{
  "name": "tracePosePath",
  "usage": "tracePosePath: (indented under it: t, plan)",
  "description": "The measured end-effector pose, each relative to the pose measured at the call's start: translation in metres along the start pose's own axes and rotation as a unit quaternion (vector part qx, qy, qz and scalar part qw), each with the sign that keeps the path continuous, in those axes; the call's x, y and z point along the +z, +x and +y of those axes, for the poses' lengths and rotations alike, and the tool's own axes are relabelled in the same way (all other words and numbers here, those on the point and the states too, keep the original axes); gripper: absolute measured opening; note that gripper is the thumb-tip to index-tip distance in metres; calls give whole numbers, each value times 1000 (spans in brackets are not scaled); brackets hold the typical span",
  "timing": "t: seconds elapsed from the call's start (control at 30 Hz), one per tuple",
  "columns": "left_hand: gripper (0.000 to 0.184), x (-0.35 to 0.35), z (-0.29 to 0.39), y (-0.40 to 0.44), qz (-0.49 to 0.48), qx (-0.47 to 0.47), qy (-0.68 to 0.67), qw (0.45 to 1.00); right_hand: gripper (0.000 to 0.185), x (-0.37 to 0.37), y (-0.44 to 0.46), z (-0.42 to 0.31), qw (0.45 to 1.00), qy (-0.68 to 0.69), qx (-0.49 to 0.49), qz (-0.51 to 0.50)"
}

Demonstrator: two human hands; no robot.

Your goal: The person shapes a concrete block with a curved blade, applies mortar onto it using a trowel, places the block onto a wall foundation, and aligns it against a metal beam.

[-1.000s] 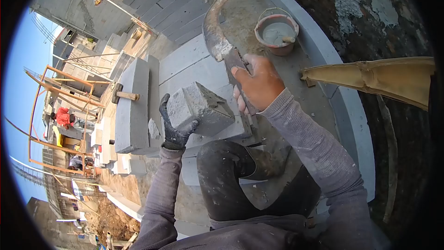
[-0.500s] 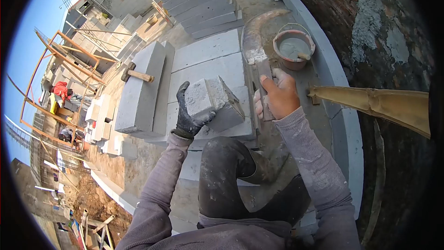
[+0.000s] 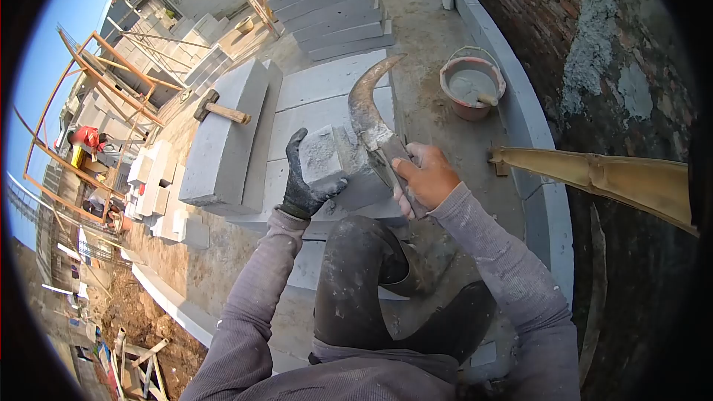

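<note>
My left hand (image 3: 301, 186), in a dark glove, grips the left side of a cut piece of lightweight concrete block (image 3: 322, 154). The top of that piece is rough and chipped. It rests on pale grey slabs (image 3: 297, 131) in front of my knee. My right hand (image 3: 429, 178), ungloved, is closed around the handle of a sickle (image 3: 365, 96). The sickle's curved blade points away from me, and its lower end lies at the right edge of the block piece. Whether blade and block touch, I cannot tell.
A hammer (image 3: 222, 109) lies on an upright block (image 3: 226, 141) at the left. At the right stand a bucket of grey mortar (image 3: 471, 85) and a bamboo pole (image 3: 594, 171). Stacked blocks (image 3: 319, 0) rise behind. Far left, a person in red (image 3: 90, 139) bends down.
My right hand has brought the sickle left and nearer to the block piece, its blade turning from above the floor to over the slabs. My left hand keeps its grip.
</note>
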State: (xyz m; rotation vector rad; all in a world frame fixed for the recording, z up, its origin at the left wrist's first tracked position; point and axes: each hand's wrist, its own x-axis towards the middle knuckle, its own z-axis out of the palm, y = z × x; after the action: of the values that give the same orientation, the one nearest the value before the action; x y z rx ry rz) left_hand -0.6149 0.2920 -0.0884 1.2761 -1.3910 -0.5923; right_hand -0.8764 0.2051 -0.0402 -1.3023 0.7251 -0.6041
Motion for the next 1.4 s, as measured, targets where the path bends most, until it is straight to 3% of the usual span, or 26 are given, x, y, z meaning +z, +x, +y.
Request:
tracePosePath:
  t: [0.1,0.17,0.2,0.27,0.3,0.4,0.5,0.53,0.57,0.63,0.7,0.77,0.83,0.87,0.9,0.93,0.97,1.0,1.03,1.07,1.1,1.17,1.23,1.3,1.33,1.4]
  plan:
    - [126,-3,-2,0,3,15,4,1000,22,4,4,-7,994,83,51,-41]
    - [125,-1,-10,6,-3,26,1,1000,27,4,-3,-15,995,80,-38,39]
    - [125,-3,-16,5,1,27,20,999,27,8,-7,-13,995,81,-32,40]
    - [123,-8,-18,4,8,44,95,995,28,15,-13,-11,986,-24,-87,141]
    - [123,-6,-14,3,9,46,93,995,28,23,-15,-8,985,-27,-89,143]
    - [120,2,-2,1,-4,42,-25,999,18,28,-24,-21,999,19,49,-9]
    - [116,3,-4,5,6,-25,-68,997,17,21,-32,-34,996,57,-32,65]
    - [115,-3,-11,6,15,30,46,998,18,19,-31,-27,987,47,-98,116]
    - [115,-6,-13,2,23,81,160,983,18,22,-33,-20,988,48,-91,116]
    - [114,-5,-14,-2,22,60,113,992,19,25,-35,-13,975,-54,-104,190]
    - [114,-1,-9,0,14,49,63,997,22,36,-9,44,974,-132,-96,160]
    - [108,-3,-10,3,-19,111,179,977,25,34,-10,35,965,-209,-90,130]
    - [105,-6,-9,-2,-24,137,240,961,35,25,-33,-31,997,76,6,29]
    - [106,-2,-6,1,-22,69,40,997,39,25,-31,-37,997,13,-41,60]
    - [107,7,10,1,-22,-9,-164,986,39,26,-28,-36,997,14,-39,61]
    - [114,8,30,1,-73,-90,-412,904,37,29,-25,-34,987,-34,-73,140]
    - [114,4,21,0,-70,-90,-414,903,35,33,-21,-33,966,-85,-110,216]
    - [116,-1,9,-2,-38,-42,-178,982,35,38,-15,-26,967,-86,-110,215]
    - [118,-5,-3,-2,-6,10,70,997,34,41,-7,-14,987,-98,-40,119]
    - [118,-6,-5,-2,-8,15,69,997,33,42,-5,-14,994,-107,27,24]
    - [118,-7,-7,-4,-9,40,50,998,33,33,-2,-19,993,-108,23,29]
    - [117,-10,-14,-4,-8,62,32,998,35,16,4,-35,998,38,52,-17]
    - [115,-7,-22,3,-7,47,35,998,36,26,-1,-40,998,5,-11,54]
    - [116,-9,-24,2,-8,18,17,1000,35,34,1,-29,968,-119,-102,197]
    - [117,-10,-22,0,-7,-3,-1,1000,35,38,0,-28,969,-119,-99,195]
    - [118,-10,-21,-3,-13,41,16,999,36,36,-1,-32,995,-52,86,-7]
